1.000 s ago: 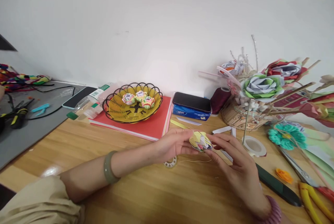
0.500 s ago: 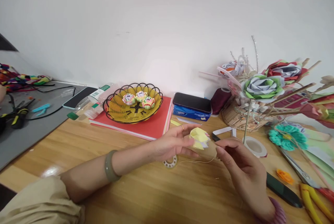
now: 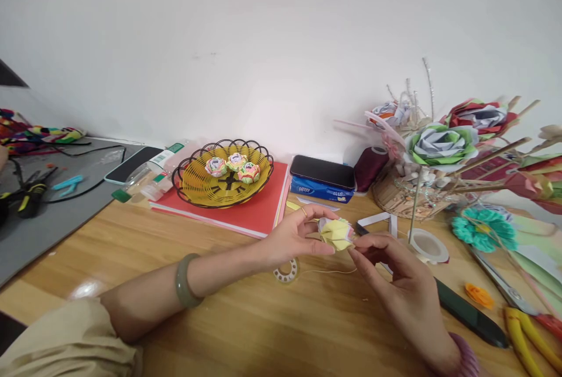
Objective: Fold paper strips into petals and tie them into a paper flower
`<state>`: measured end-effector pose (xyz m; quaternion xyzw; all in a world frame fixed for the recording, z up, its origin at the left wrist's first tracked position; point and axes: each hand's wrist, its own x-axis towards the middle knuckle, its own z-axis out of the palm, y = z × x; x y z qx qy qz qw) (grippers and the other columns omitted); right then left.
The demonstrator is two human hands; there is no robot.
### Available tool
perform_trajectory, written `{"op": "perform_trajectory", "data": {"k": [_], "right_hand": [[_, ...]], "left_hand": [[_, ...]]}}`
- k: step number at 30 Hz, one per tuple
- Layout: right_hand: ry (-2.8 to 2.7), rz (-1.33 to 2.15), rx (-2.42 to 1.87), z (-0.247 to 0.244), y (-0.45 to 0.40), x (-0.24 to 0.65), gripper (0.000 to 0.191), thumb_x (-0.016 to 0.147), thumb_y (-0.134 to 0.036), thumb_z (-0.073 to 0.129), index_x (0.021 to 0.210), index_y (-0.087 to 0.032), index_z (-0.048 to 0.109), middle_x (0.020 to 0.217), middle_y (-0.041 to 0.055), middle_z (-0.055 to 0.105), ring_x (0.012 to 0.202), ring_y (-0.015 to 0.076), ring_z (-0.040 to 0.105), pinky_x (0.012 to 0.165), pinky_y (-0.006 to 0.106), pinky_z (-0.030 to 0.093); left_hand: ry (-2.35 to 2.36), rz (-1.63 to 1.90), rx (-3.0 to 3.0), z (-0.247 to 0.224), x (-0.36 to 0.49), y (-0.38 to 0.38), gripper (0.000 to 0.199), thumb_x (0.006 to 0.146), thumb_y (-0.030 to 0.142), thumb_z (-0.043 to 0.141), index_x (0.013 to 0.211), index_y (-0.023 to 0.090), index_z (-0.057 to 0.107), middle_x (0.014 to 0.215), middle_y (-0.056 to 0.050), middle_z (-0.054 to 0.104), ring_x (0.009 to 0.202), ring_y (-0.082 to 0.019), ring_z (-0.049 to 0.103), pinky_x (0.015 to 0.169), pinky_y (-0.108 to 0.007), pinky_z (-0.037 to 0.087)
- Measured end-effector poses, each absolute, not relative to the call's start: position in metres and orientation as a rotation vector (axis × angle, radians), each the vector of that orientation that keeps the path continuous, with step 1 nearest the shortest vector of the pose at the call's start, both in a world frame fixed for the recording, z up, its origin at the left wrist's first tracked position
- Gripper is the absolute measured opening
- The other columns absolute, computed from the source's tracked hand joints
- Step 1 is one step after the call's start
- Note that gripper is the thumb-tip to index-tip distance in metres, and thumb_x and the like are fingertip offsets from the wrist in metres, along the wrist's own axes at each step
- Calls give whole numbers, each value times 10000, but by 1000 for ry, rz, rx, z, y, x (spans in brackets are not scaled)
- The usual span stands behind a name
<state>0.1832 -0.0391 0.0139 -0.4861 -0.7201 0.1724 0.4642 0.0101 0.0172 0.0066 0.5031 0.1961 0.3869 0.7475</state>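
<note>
A small folded paper flower (image 3: 336,234), pale yellow with white and pink edges, is held above the table. My left hand (image 3: 302,233) grips its left side between thumb and fingers. My right hand (image 3: 390,274) pinches at its right tip; its fingertips hide what exactly they hold. A thin pale thread (image 3: 329,271) runs from near the right fingertips to a round spool with holes (image 3: 286,271) on the table below my left hand.
Behind my hands, a yellow woven basket (image 3: 193,187) with three paper flowers rests on red paper (image 3: 259,219). A phone (image 3: 322,171) lies on a blue pack. At right are a flower arrangement (image 3: 441,146), tape roll (image 3: 428,246), green-handled cutter (image 3: 472,312) and scissors (image 3: 504,289).
The paper flower has turned, so its yellow folded petals now face me. My right hand has moved left, up to the flower, and the thread's visible loop has flattened.
</note>
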Motion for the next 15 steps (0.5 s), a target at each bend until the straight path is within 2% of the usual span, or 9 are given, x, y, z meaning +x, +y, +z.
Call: {"op": "perform_trajectory", "data": {"k": [4, 9, 13, 15], "right_hand": [[-1833, 399, -1184, 14, -38, 180, 147, 798, -242, 559, 938, -198, 552, 767, 20, 570, 561, 116, 532, 509, 254, 482], [-1864, 338, -1167, 15, -38, 179, 31, 795, -215, 562, 796, -207, 532, 770, 20, 569, 568, 118, 528, 503, 250, 467], [-1944, 107, -1121, 13, -38, 184, 64, 795, -160, 544, 776, -220, 535, 741, 28, 583, 659, 158, 568, 573, 281, 470], [-2033, -80, -1081, 11, -37, 190, 112, 779, -127, 556, 827, -228, 560, 766, 35, 608, 702, 168, 584, 605, 288, 470]], "left_hand": [[480, 907, 1151, 8, 11, 14, 404, 622, 129, 705, 969, 171, 502, 1044, -68, 548, 985, -169, 520, 856, -299, 396], [504, 927, 1202, 8, 11, 10, 569, 606, 115, 710, 1098, 232, 448, 1190, -82, 478, 1104, -215, 463, 869, -336, 399], [457, 908, 1111, 10, 12, 10, 659, 576, 114, 729, 1154, 278, 459, 1309, -69, 392, 1210, -243, 362, 909, -356, 383], [470, 826, 1106, 10, 11, 10, 733, 571, 142, 742, 1213, 295, 424, 1294, -77, 413, 1186, -250, 389, 888, -359, 397]]}}
